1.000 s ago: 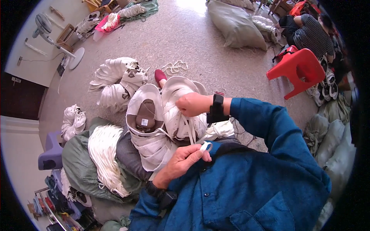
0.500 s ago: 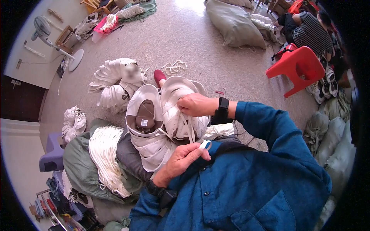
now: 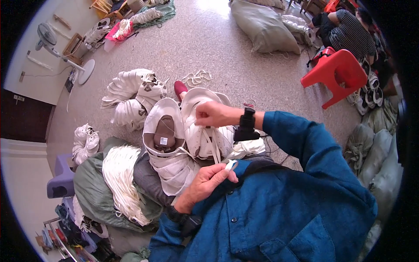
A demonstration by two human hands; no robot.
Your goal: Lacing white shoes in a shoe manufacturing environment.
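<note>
White shoe uppers lie in two stacked rows across my lap. The right-hand upper (image 3: 208, 142) has a lace threaded partway through its front. My right hand (image 3: 211, 114) is closed over its upper part, fingertips at the eyelet area; whatever they pinch is too small to make out. Lower down, my left hand (image 3: 209, 181) pinches a white shoelace (image 3: 231, 165) between thumb and fingers, close to my blue shirt. Beside it, the left-hand upper (image 3: 166, 135) shows a brown lining and a small white label.
A bundle of white laces (image 3: 123, 183) rests on a green sack (image 3: 89, 187) at my left. More stacked uppers (image 3: 135, 94) lie on the floor ahead. A red stool (image 3: 336, 76) and a seated person (image 3: 351, 35) are at far right; a fan (image 3: 87, 72) stands far left.
My right hand has shifted slightly left and upward over the right-hand upper, its wrist turning. My left hand keeps its pinch on the shoelace in nearly the same place.
</note>
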